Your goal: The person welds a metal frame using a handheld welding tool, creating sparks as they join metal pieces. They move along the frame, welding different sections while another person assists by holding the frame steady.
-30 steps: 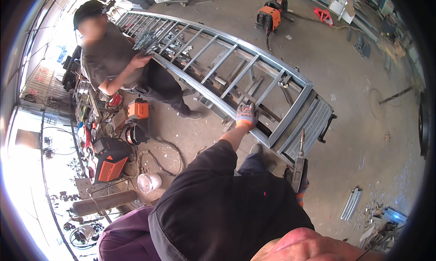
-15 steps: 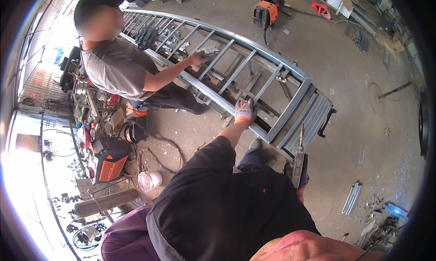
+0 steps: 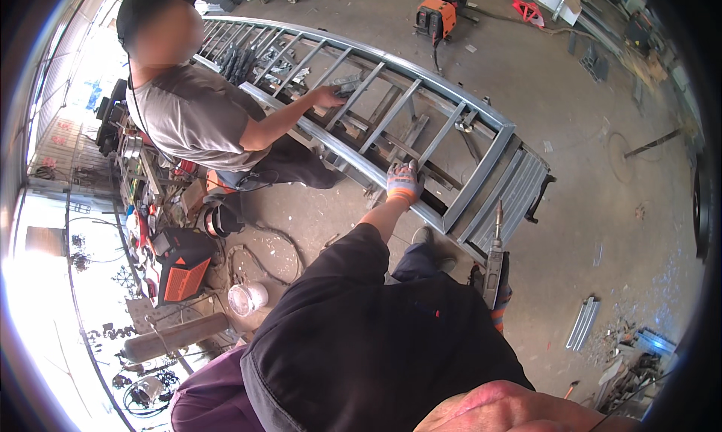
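A long galvanized metal frame [image 3: 481, 178] with ladder-like crossbars stretches away to the far left. My left hand [image 3: 405, 182], in a grey glove with an orange cuff, is closed over its near rail, close to the end. At my right side I hold a grey power tool [image 3: 492, 272] with a long pointed bit aimed away from me. My right hand [image 3: 502, 312], gloved with an orange cuff, is mostly hidden behind it. Beyond the frame's end bar lie ribbed metal profiles [image 3: 508, 191].
Across the near rail, a co-worker [image 3: 195, 116] reaches a hand [image 3: 327, 97] over the frame. An orange-black machine with a spool [image 3: 436, 17] stands beyond. Another orange machine [image 3: 183, 266], a white bucket [image 3: 247, 299] and a gas cylinder [image 3: 177, 336] are at left. Metal strips [image 3: 583, 324] lie right.
The co-worker has shifted slightly left. My left hand stays on the rail and the tool stays at my right side.
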A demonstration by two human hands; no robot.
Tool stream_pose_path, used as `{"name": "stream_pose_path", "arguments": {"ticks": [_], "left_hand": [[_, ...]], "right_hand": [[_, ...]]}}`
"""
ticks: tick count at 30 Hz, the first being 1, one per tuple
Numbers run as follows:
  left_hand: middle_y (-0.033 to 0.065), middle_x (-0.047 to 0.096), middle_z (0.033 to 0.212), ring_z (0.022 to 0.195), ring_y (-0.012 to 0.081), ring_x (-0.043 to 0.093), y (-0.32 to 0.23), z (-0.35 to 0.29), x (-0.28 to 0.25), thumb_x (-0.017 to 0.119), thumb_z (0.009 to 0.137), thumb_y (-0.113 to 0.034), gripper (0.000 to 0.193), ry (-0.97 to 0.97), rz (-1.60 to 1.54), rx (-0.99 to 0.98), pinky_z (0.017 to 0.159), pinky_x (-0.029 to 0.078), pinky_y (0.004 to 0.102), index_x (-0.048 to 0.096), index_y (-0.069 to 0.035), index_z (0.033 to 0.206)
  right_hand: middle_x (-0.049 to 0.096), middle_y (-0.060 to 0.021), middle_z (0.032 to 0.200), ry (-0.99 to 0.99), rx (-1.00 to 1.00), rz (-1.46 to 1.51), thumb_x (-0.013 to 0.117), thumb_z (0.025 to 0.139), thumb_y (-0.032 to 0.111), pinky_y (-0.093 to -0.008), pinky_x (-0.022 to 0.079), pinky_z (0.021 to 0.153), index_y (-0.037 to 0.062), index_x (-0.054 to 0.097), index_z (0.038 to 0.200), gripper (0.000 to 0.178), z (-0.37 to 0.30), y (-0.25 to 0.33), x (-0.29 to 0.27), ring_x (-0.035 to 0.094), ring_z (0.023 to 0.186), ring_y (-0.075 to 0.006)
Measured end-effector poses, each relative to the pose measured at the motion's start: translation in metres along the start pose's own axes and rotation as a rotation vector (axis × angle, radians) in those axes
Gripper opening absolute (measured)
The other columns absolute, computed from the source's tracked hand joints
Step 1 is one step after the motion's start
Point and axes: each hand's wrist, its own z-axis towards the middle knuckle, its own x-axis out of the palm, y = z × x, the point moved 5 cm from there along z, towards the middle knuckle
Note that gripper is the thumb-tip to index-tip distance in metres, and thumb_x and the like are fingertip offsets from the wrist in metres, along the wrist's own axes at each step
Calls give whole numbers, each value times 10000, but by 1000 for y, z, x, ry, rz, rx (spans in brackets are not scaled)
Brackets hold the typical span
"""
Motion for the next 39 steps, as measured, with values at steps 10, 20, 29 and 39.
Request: {"name": "stream_pose_path", "arguments": {"ticks": [10, 20, 29, 39], "left_hand": [[229, 733, 1242, 1264, 401, 657, 2, 0, 8, 557, 1036, -414, 506, -42, 36, 9, 1203, 376, 546, 598, -105, 1435], [214, 740, 1235, 1292, 403, 635, 9, 3, 19, 575, 1020, -431, 498, -54, 38, 3, 1207, 370, 552, 594, -123, 1412], [208, 738, 1241, 1294, 401, 632, 9, 2, 19, 582, 1015, -434, 550, -56, 20, 5, 1211, 369, 548, 572, -111, 1459], [176, 753, 1187, 1216, 359, 677, 7, 2, 17, 617, 987, -452, 474, -105, 23, 15, 1173, 413, 510, 656, -70, 1264]], "right_hand": [[748, -106, 927, -21, 16, 23, 827, 897, 180, -436, 579, 661, 96, 447, 1596, 800, -13, -18, 1, 738, 768, -294], [755, -98, 942, -50, -84, -23, 835, 893, 171, -424, 579, 663, 96, 459, 1592, 797, -10, -3, -3, 744, 776, -279], [749, -120, 901, -4, -35, -79, 867, 880, 253, -439, 573, 633, 106, 505, 1547, 773, -11, -11, 1, 739, 732, -313], [767, -127, 920, -16, -76, -140, 856, 901, 262, -429, 591, 657, 106, 483, 1565, 778, -12, 18, 1, 764, 774, -319]]}}
